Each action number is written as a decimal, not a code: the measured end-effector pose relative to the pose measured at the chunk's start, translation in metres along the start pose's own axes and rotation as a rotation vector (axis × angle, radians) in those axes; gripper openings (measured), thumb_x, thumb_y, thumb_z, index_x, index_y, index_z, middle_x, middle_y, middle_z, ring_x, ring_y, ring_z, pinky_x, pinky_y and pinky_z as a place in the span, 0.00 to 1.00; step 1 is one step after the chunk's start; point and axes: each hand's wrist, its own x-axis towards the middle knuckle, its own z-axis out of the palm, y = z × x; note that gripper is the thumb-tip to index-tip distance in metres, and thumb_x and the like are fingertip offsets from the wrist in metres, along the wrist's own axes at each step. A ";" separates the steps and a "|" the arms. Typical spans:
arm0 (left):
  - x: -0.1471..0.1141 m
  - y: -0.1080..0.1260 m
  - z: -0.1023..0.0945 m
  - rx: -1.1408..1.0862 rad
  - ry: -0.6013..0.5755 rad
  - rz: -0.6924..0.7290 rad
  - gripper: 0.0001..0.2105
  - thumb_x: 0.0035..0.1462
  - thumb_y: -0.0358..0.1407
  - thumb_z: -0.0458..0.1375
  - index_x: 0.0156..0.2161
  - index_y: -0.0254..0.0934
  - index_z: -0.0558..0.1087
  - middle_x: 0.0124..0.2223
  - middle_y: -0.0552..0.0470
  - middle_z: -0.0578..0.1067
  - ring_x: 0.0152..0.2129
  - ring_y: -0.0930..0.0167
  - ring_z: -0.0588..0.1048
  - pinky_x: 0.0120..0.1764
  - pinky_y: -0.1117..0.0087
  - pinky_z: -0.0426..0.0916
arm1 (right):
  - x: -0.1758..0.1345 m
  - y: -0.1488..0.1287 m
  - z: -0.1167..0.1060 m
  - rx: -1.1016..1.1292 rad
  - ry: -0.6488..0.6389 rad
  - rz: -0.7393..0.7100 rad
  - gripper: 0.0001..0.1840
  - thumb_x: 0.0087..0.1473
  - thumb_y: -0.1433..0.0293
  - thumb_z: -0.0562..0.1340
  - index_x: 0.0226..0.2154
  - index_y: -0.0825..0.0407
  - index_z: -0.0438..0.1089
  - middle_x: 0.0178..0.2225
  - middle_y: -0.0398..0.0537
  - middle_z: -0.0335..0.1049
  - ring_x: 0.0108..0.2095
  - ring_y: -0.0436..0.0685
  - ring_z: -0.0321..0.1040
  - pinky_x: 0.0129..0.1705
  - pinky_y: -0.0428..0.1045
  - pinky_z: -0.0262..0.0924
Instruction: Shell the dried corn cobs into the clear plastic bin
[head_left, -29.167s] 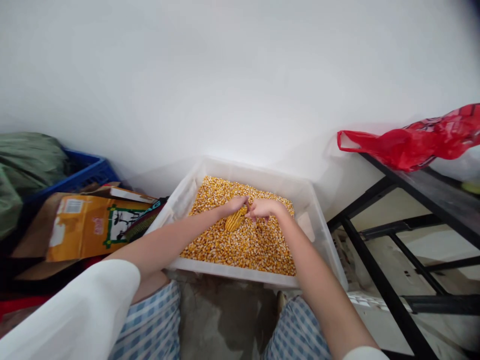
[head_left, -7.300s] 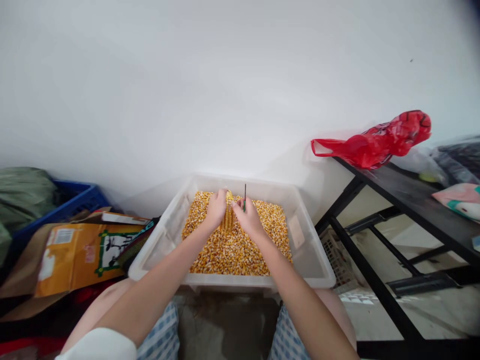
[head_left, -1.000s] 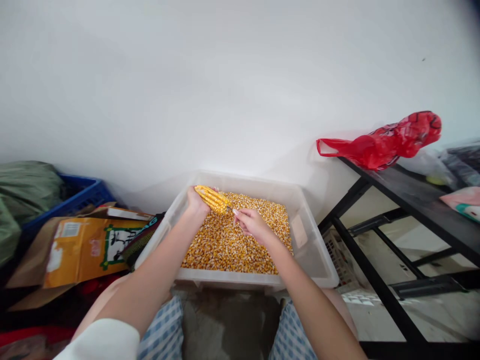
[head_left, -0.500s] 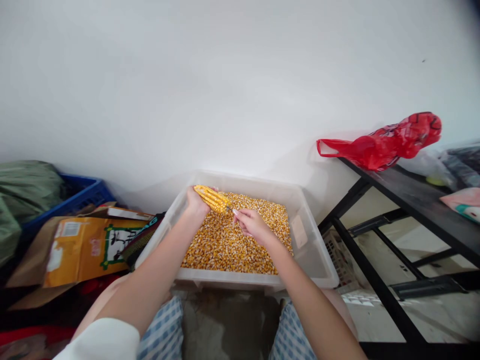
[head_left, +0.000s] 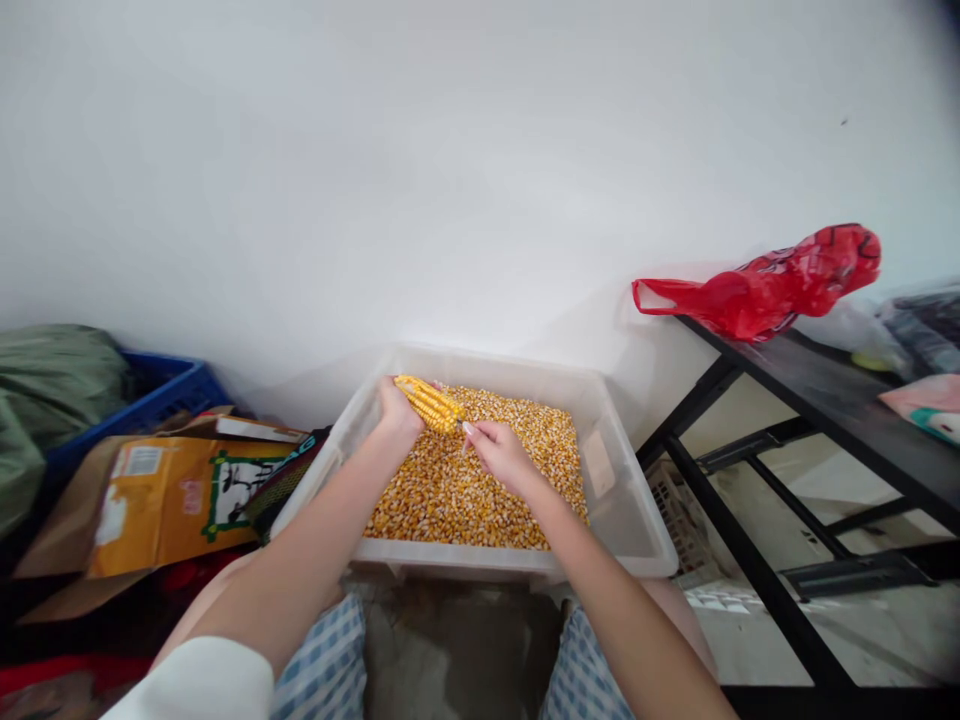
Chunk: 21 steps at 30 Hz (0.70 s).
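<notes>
A yellow corn cob [head_left: 430,404], its kernels in rows, lies tilted in my left hand [head_left: 399,408], which is closed around its far-left side. My right hand [head_left: 501,452] pinches a thin dark metal tool [head_left: 462,424] whose tip meets the cob's right end. Most of that tool is hidden by the fingers. Both hands are over a translucent plastic bin [head_left: 465,550] that holds a deep layer of loose corn kernels [head_left: 480,500].
A black-framed table [head_left: 847,420] with a red plastic bag [head_left: 780,285] stands at the right. A torn cardboard box [head_left: 172,495] and a blue crate [head_left: 169,395] holding a green bag [head_left: 60,390] are at the left. A white wall [head_left: 480,180] rises behind the bin.
The cob and my left hand have shifted slightly right and down. My right hand has stayed close to the cob's right end, with its fingers a little nearer to it.
</notes>
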 end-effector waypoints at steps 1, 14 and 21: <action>0.000 0.000 0.000 0.000 0.001 0.006 0.18 0.52 0.41 0.37 0.25 0.33 0.65 0.17 0.46 0.68 0.16 0.67 0.70 0.21 0.67 0.67 | 0.000 0.001 0.000 -0.015 -0.001 -0.002 0.22 0.52 0.54 0.49 0.24 0.55 0.63 0.13 0.37 0.44 0.15 0.43 0.42 0.19 0.41 0.36; -0.007 0.001 0.011 0.096 -0.072 0.230 0.15 0.50 0.42 0.43 0.22 0.34 0.64 0.15 0.50 0.65 0.15 0.71 0.69 0.20 0.73 0.66 | 0.002 0.001 0.002 -0.082 -0.001 0.198 0.21 0.51 0.56 0.49 0.23 0.55 0.64 0.12 0.36 0.45 0.13 0.43 0.42 0.17 0.42 0.36; 0.004 0.006 0.002 -0.035 0.000 0.130 0.16 0.48 0.43 0.41 0.22 0.35 0.62 0.16 0.48 0.66 0.14 0.67 0.69 0.19 0.67 0.65 | -0.002 -0.018 -0.005 0.204 -0.088 0.267 0.16 0.51 0.59 0.52 0.23 0.55 0.61 0.12 0.34 0.41 0.12 0.41 0.36 0.14 0.40 0.35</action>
